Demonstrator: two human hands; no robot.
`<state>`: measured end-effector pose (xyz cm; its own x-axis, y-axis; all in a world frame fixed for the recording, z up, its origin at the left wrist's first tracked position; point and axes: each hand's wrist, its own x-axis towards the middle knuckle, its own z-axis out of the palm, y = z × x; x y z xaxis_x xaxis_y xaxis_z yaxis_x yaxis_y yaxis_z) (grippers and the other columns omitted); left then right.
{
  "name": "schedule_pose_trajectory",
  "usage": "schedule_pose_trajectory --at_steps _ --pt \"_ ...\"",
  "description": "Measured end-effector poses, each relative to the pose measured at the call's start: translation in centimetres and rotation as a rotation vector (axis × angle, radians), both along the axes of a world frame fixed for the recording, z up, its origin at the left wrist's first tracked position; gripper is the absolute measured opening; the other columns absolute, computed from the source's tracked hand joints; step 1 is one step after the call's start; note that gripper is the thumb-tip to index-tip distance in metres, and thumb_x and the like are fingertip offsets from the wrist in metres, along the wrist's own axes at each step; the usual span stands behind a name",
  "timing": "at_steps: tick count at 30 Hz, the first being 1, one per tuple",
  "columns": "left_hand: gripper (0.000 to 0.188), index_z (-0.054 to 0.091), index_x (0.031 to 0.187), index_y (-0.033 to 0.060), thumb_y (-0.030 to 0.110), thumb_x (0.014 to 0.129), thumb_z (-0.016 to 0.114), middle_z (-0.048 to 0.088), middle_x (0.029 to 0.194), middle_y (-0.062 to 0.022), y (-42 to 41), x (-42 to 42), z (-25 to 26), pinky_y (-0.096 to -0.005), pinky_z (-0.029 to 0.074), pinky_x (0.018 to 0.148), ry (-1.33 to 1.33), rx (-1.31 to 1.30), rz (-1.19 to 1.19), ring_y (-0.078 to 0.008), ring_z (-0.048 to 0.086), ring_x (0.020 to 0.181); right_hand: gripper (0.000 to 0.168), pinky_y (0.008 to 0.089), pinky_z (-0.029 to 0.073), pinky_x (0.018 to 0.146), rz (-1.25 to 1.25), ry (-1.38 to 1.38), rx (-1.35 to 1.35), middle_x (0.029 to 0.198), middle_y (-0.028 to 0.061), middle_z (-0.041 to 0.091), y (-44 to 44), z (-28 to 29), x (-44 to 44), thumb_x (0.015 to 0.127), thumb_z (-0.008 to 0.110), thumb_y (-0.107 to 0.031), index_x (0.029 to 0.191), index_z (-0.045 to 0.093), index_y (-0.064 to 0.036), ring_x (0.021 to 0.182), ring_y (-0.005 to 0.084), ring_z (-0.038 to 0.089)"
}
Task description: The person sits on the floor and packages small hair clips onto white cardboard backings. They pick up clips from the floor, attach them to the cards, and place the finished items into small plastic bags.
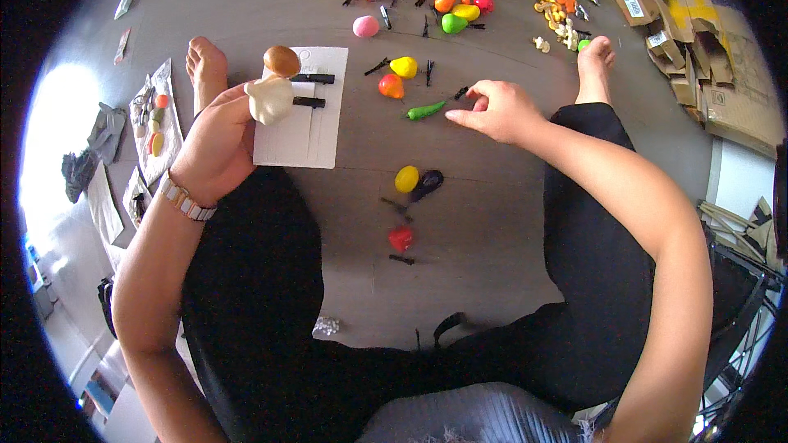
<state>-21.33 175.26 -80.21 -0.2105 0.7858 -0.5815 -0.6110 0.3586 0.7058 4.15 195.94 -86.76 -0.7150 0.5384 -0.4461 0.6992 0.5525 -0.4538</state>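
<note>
My left hand (218, 135) holds a white card (301, 141) with two black hair clips on it; one clip bears a brown mushroom-like ornament (282, 61), the other a cream-coloured ornament (271, 100). My right hand (502, 112) is low over the floor, thumb and fingers apart, beside a small black clip (461, 93). Just left of its fingertips lies a green toy chili pepper (426, 111). Farther left are a red-orange toy fruit (391, 86) and a yellow toy pear (404, 67). Nearer me lie a yellow toy fruit (406, 179), a dark toy eggplant (429, 183) and a red toy fruit (401, 238).
Many toy fruits and vegetables (454, 23) and black clips lie on the floor ahead. Small ornaments (557, 6) are heaped at the upper right, near torn cardboard boxes (708, 55). Plastic bags (157, 129) lie at left. My legs and feet frame the floor area.
</note>
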Motion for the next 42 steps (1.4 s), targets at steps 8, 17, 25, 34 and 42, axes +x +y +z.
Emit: schedule_pose_trajectory --at_steps 8,17,25,34,42 --pt "0.026 0.048 0.109 0.0 0.014 0.087 0.044 0.058 0.097 -0.0083 -0.2 0.2 0.9 -0.0292 0.05 0.076 0.026 -0.027 -0.039 -0.0163 0.06 0.085 0.024 0.0221 0.045 0.048 -0.336 0.109 -0.371 0.065 0.0061 0.06 1.0 -1.3 -0.9 0.076 0.065 -0.02 0.084 0.059 0.001 0.056 0.0101 0.057" --pt "0.028 0.046 0.111 -0.0021 0.011 0.087 0.043 0.058 0.099 -0.0093 0.2 0.4 1.0 -0.029 0.049 0.076 0.059 -0.052 -0.036 -0.0166 0.06 0.086 0.028 0.0269 0.048 0.063 -0.126 0.069 -0.137 0.075 0.0082 0.062 1.4 -3.3 0.4 0.068 0.07 -0.021 0.086 0.062 -0.001 0.068 0.015 0.06" --pt "0.028 0.047 0.11 -0.0024 0.012 0.087 0.044 0.058 0.099 -0.0091 0.2 0.3 0.8 -0.0289 0.049 0.076 0.059 -0.026 -0.057 -0.0159 0.06 0.086 0.023 0.0331 0.047 0.065 -0.015 0.163 -0.085 0.08 0.0086 0.061 1.1 -2.9 0.8 0.067 0.067 -0.019 0.085 0.061 -0.005 0.073 0.0219 0.06" --pt "0.027 0.047 0.11 -0.002 0.011 0.087 0.045 0.058 0.1 -0.0089 0.0 -0.1 0.8 -0.0301 0.048 0.079 -0.023 0.05 -0.08 -0.0164 0.059 0.088 0.014 0.0376 0.045 0.066 0.117 0.223 0.107 0.078 0.0111 0.057 0.2 -2.1 0.3 0.072 0.058 -0.017 0.078 0.058 -0.005 0.076 0.0274 0.057" --pt "0.023 0.048 0.107 -0.003 0.003 0.085 0.043 0.056 0.101 -0.0105 0.3 0.1 1.3 -0.0331 0.047 0.082 -0.248 0.173 -0.061 -0.0187 0.057 0.092 0.014 0.0311 0.047 0.061 0.038 0.46 -0.085 0.073 0.0114 0.06 -0.3 -0.1 -1.3 0.07 0.06 -0.013 0.076 0.059 0.0 0.067 0.0208 0.059"
